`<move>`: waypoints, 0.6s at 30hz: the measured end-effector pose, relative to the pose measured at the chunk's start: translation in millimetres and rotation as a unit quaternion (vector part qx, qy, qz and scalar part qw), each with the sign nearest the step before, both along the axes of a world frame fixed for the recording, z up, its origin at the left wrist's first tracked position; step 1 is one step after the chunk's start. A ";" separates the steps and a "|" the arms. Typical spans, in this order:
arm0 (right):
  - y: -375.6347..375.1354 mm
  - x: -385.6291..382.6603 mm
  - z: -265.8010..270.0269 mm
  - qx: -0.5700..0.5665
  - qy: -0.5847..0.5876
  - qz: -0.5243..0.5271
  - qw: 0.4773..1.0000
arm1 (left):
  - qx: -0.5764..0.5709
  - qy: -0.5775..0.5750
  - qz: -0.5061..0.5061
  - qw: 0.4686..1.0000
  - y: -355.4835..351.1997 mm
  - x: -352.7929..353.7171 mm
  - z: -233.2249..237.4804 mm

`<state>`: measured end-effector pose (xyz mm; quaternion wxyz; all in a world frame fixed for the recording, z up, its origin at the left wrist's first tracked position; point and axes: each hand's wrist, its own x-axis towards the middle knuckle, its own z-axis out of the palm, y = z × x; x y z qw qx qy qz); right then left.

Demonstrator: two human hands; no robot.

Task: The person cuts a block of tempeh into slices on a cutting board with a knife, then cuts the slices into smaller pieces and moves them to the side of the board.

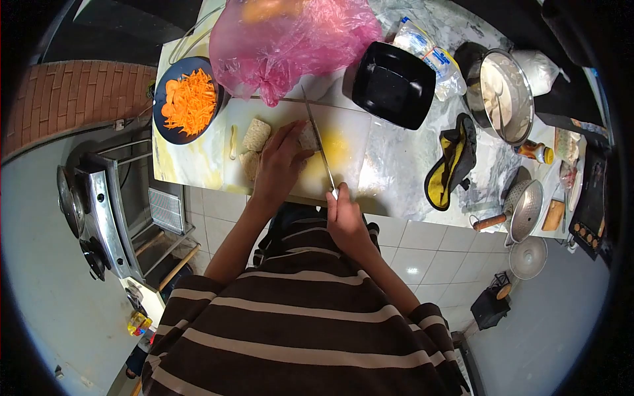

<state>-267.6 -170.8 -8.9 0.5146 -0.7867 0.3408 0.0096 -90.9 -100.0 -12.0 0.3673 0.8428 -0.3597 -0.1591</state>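
A pale, speckled block that looks like tempeh [308,136] lies on the white cutting board [353,155]. The fingers of my left hand [281,162] press on it and partly cover it. My right hand [346,218] is wrapped around the handle of a long knife [314,125], whose blade runs along the block's right side. Whether the edge has entered the block cannot be made out. Left of my left hand lie two more tempeh pieces, an upper one [256,134] and a lower one [249,165] partly hidden by the hand. A thin yellowish strip [233,142] sits beside them.
A dark plate [160,115] of shredded carrot [197,99] stands at left. Behind the board rests a pink plastic bag [290,46], with a black square bowl [394,86] beside it. Farther right are a black-and-yellow cloth item [452,162] and a metal pot [525,99] with a spoon.
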 end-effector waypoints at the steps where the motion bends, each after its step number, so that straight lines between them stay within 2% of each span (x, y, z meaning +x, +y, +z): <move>1: -0.6 1.2 1.2 0.011 0.012 0.001 1.000 | -0.005 -0.007 -0.006 1.000 0.5 0.7 -0.8; 11: -4.0 8.3 -8.7 0.052 -0.009 -0.001 0.999 | -0.027 -0.010 -0.018 0.999 -0.2 2.4 -1.0; 18: -3.3 13.6 -8.0 0.010 0.012 0.008 1.000 | -0.038 0.004 -0.014 0.999 0.4 4.3 -3.9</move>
